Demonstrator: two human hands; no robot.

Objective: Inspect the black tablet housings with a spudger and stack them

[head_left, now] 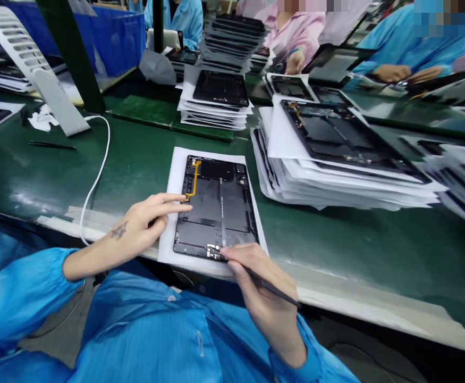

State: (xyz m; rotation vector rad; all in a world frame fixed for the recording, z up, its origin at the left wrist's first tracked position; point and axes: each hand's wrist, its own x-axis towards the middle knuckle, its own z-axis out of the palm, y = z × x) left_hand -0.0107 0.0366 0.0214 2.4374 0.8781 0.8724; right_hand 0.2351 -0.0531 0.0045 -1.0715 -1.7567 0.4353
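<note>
An opened black tablet housing (202,199) lies on a white sheet (171,234) at the table's front edge. An orange flex cable (195,181) runs down its upper left, and a grey ribbon cable (222,207) crosses its middle to a small circuit board (213,251) at the near edge. My left hand (148,218) has its fingers stretched out, with the tips at the housing's left edge beside the lower end of the orange cable. Dark tweezers (274,290) are held in my right hand (262,287), whose fingertips are at the small board; the tweezer tips are hidden.
A stack of housings and white sheets (336,175) stands to the right, with another stack (214,111) behind. At left are a white lamp-like stand (52,90), its white cable (103,159) and loose tweezers (52,144). Several co-workers sit across the table.
</note>
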